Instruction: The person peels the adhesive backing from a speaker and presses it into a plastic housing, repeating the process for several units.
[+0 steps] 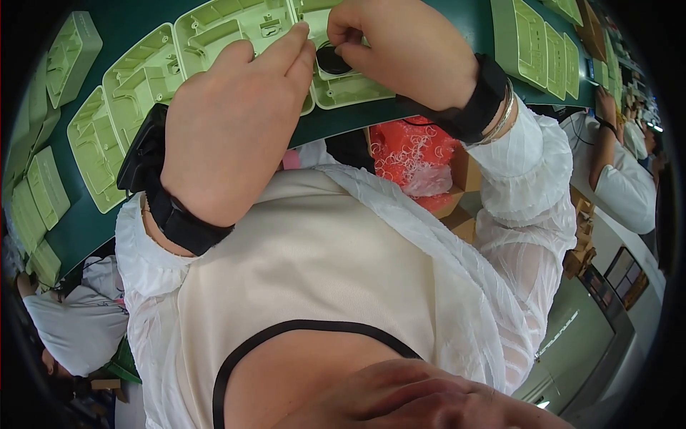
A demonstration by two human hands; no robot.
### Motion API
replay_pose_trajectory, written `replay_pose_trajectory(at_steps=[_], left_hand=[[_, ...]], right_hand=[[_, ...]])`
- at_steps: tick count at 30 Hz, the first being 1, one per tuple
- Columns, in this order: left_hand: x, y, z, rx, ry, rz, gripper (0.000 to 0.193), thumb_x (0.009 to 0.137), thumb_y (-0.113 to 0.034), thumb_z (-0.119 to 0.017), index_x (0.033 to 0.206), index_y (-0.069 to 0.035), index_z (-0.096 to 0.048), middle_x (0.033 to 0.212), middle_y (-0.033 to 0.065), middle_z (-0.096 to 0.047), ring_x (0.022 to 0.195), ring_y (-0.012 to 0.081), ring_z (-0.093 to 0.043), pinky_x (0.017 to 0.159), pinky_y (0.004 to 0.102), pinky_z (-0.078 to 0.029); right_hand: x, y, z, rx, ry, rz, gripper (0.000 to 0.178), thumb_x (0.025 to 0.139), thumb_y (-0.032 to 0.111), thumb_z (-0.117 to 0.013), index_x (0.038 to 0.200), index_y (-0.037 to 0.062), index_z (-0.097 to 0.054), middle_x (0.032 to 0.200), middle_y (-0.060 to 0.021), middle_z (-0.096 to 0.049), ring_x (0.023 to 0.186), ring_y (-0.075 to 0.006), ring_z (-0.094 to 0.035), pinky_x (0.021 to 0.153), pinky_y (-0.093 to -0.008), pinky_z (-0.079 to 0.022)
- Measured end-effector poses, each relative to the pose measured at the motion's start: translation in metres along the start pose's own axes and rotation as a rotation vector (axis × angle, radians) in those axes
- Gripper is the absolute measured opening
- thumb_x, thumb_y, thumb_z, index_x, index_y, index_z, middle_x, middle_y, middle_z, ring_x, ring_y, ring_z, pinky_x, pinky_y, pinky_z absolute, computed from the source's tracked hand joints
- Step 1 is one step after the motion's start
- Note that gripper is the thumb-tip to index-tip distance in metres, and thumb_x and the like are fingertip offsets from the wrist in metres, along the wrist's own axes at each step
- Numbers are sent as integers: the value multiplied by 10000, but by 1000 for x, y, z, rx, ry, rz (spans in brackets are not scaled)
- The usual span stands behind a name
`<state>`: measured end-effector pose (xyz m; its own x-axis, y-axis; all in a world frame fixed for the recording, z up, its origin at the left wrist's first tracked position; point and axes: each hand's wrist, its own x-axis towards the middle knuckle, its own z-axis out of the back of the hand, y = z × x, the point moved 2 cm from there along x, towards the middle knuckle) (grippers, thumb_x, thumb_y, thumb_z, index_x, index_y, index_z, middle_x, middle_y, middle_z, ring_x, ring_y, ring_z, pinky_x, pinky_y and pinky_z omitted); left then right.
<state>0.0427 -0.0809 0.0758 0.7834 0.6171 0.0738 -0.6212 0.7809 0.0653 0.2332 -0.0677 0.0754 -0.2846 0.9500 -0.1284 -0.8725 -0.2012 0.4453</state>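
My left hand (236,121) reaches over a row of light green plastic housings, its fingers stretched out toward the right hand and apparently holding nothing. Beneath its fingertips lies an open housing (196,39) with inner ribs and posts. To its right, my right hand (393,46) is bent over the neighbouring housing (354,94), with fingers curled and thumb drawn in. A black round part (333,61) sits in that housing just below the right thumb. Whatever the right fingertips pinch is hidden by the hand.
More green housings (96,150) line the green table (89,222) at left, and a stack (532,43) stands at right. Below the table edge, a cardboard box (464,171) holds a red bag (407,154) with white rings. Other people (622,179) work at both sides.
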Motion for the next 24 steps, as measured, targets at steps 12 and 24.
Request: replay_pose_trajectory(at_steps=[12,24], left_hand=[[0,0,-2,-20,4,0,500,813,-40,-674,1301,-150,-681,1370,-114,-643,909,147,-634,741,280,-577],[2,0,-1,-62,5,0,509,802,-34,-678,1298,-150,-682,1359,-108,-649,927,156,-643,747,288,-578]], right_hand=[[-7,9,1,-233,-11,149,91,810,93,-652,762,31,-700,815,-178,-687,786,-378,-702,693,-472,-571],[-1,9,-7,-322,92,104,72,798,71,-653,802,27,-709,871,-171,-687,870,-348,-708,747,-426,-589]])
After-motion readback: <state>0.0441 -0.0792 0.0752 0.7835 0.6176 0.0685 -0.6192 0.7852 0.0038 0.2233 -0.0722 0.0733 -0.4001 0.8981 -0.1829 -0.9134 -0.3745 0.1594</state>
